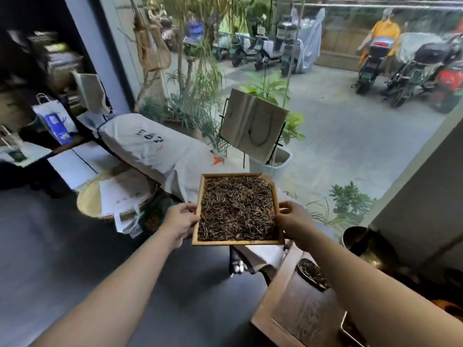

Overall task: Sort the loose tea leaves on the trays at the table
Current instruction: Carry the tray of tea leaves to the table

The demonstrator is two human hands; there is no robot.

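A square wooden tray [238, 243] full of dark loose tea leaves [236, 209] is held in the air in front of me, above the floor and left of the table. My left hand [179, 222] grips its left rim and my right hand [293, 221] grips its right rim. Both arms are stretched forward. On the wooden table [283, 319] at the lower right lies a small dish of tea leaves [312, 272], partly hidden by my right forearm.
A round woven basket [87, 199] with papers sits on the floor to the left, beside a white cloth-covered bench [150, 149]. A dark metal bowl [355, 237] stands at the right. A big window with plants and a wooden sign stand [253, 123] lies ahead.
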